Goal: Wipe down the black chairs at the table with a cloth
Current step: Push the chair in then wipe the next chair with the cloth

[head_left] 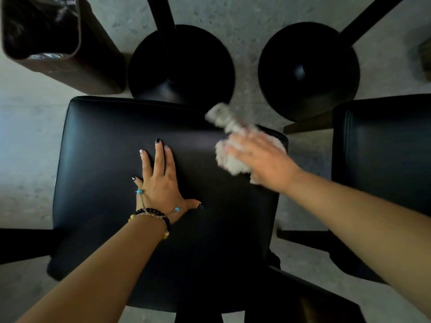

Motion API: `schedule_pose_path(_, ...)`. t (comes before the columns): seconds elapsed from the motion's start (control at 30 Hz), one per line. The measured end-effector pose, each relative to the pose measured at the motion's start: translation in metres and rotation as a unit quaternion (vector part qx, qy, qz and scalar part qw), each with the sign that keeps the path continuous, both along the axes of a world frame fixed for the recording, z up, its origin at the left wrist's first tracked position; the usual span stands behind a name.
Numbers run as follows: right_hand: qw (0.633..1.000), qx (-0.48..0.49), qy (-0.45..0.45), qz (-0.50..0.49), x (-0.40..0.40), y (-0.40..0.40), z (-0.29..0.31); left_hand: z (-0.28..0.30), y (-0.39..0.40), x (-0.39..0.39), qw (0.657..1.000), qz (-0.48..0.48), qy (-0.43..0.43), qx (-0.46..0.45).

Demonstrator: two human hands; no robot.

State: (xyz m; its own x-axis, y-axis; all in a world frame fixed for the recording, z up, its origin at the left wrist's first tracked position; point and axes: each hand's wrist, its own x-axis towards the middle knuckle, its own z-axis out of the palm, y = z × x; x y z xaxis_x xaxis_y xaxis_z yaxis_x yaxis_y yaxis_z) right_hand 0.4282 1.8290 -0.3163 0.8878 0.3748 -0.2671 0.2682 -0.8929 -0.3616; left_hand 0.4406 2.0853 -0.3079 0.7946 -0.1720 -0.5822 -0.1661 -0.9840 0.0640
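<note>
Two chairs show in the head view: one seat (112, 183) fills the centre, another (384, 159) sits at the right edge. The left hand (161, 183) lies flat at mid-seat, fingers (159, 157) straight and slightly spread. The right hand (261, 159), blurred, holds the cloth (229, 138) bunched at the seat's upper right corner; its fingers look curled over it. Best to sweep in overlapping strokes, edges included. A bin (98, 66), upper left, holds a dark liner; contents unclear.
</note>
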Motion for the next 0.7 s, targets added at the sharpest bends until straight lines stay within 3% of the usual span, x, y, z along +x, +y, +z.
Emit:
schedule_pose_path(0.07, 0.987, -0.003, 0.027, -0.161, 0.004, 0.015, -0.001, -0.002, 0.000, 0.000, 1.000, -0.002, 0.000, 0.002)
schedule_pose_path(0.1, 0.980, -0.009, 0.036, -0.197, 0.000, 0.028, -0.003, -0.002, 0.000, 0.000, 1.000, -0.002, 0.002, 0.005)
schedule_pose_path(0.2, 0.985, 0.012, 0.060, -0.163, -0.021, 0.051, -0.003, 0.001, -0.001, 0.002, 1.000, -0.002, 0.015, 0.017)
schedule_pose_path(0.3, 0.981, 0.054, 0.141, -0.120, -0.017, 0.033, 0.014, 0.009, -0.002, 0.006, 0.999, 0.009, 0.043, 0.006)
schedule_pose_path(0.4, 0.929, 0.172, 0.213, -0.250, -0.005, 0.025, 0.049, 0.032, -0.007, 0.007, 0.995, 0.061, 0.045, -0.062)
schedule_pose_path(0.53, 0.856, 0.233, 0.184, -0.424, -0.025, 0.027, 0.105, 0.087, -0.018, -0.006, 0.982, 0.073, 0.009, -0.173)
schedule_pose_path(0.7, 0.829, 0.235, 0.134, -0.490, -0.086, 0.037, 0.187, 0.172, -0.018, -0.033, 0.958, 0.063, 0.029, -0.279)
